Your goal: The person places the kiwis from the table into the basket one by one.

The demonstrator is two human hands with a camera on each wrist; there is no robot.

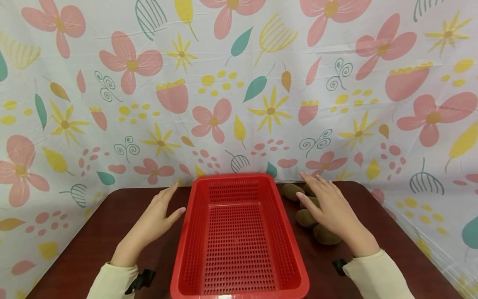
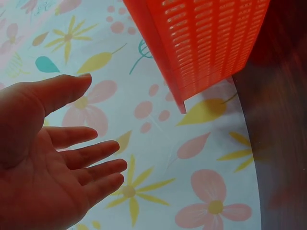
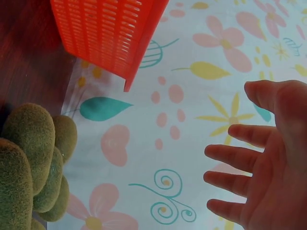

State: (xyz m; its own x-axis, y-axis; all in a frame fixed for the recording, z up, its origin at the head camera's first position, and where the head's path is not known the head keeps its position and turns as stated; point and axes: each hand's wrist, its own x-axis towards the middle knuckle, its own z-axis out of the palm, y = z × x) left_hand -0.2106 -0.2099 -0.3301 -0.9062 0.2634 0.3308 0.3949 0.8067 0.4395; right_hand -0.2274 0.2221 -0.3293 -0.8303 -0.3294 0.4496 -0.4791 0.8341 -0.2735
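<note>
A red plastic basket (image 1: 239, 249) with slotted walls and floor stands on the table with nothing in it. To its left my left hand (image 1: 152, 222) is raised, fingers extended and thumb apart, holding nothing. On the other side my right hand (image 1: 332, 207) hovers over several brown fuzzy kiwifruits (image 1: 306, 218), its palm bare. In the right wrist view the kiwifruits (image 3: 29, 143) lie bunched at the left, apart from the right hand (image 3: 268, 158). The left wrist view has the left hand (image 2: 53, 153) away from the basket wall (image 2: 201, 43).
The dark reddish-brown table (image 1: 101, 232) ends at a white cloth (image 1: 239, 137) printed with flowers and leaves, which rises behind it and along both sides. A black wrist strap (image 1: 141, 280) sits at the left sleeve, another (image 1: 340, 266) at the right.
</note>
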